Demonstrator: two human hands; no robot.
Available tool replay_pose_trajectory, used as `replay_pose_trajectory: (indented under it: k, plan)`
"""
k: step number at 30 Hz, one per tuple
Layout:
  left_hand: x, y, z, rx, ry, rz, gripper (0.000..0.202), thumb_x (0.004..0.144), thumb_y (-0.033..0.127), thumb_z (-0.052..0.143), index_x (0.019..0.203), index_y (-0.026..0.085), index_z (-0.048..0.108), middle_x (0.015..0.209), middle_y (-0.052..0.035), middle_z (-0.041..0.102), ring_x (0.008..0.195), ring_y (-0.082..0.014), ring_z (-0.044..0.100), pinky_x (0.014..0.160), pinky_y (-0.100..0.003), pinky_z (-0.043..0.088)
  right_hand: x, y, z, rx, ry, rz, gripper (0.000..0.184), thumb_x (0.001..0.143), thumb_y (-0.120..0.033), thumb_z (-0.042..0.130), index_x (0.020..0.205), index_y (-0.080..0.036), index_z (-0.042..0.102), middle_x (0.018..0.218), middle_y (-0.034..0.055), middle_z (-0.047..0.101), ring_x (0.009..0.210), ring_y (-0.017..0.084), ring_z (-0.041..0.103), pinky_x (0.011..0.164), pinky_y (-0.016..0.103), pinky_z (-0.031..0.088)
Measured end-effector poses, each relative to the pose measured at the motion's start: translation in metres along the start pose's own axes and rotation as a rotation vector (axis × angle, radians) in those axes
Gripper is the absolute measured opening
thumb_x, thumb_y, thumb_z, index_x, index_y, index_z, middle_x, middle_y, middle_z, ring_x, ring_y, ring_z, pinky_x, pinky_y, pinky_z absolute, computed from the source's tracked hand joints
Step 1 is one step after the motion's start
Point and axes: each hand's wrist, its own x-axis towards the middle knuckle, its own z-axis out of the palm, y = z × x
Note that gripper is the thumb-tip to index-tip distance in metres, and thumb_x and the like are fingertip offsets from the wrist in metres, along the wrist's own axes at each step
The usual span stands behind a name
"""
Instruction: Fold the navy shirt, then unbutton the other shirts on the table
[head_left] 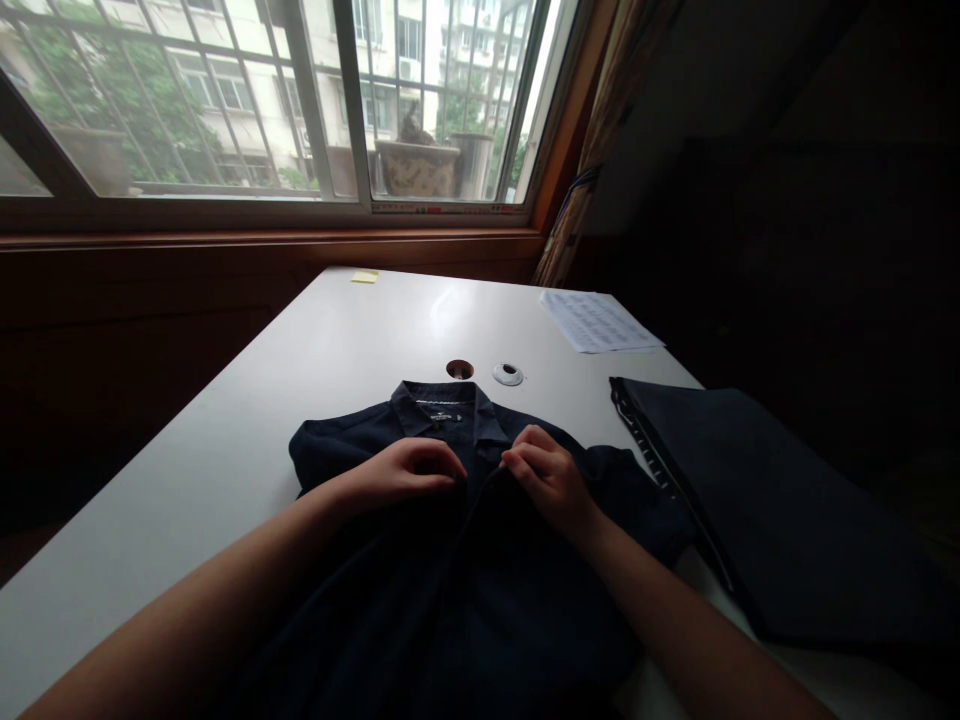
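A dark navy collared shirt [450, 580] lies front side up on a white table, its collar pointing away from me. Just below the collar, the front edges come together between my hands. My right hand [547, 475] pinches one front edge of the shirt between thumb and fingers and lifts it slightly. On the other front edge, my left hand [412, 470] has its fingers curled round with thumb and fingertips close together at the cloth. Whether a button sits under the fingertips is too dark to see.
Folded dark trousers [765, 500] lie on the right side of the white table [247, 400]. Printed sheets [600, 322] and a yellow sticky note [365, 277] are farther back. A cable hole [460, 370] and its round cover [508, 374] are beyond the collar. A barred window [262, 100] stands behind.
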Motion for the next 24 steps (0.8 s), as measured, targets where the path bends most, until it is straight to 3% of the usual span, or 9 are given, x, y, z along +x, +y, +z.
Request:
replay_pose_trajectory:
  k: [24]
  plan:
    - [0.0016,-0.0017,0.0004,0.082,0.014,0.045,0.022,0.090,0.034,0.069,0.101,0.015,0.072,0.097,-0.0063,0.070,0.093,-0.0191,0.064,0.085,-0.029,0.050,0.0007,-0.0029,0.0011,-0.043,0.004,-0.021,0.030,0.099,-0.030,0.053,0.073,-0.021,0.065,0.079,0.0030,0.053,0.076,0.018,0.055,0.071,0.034,0.049]
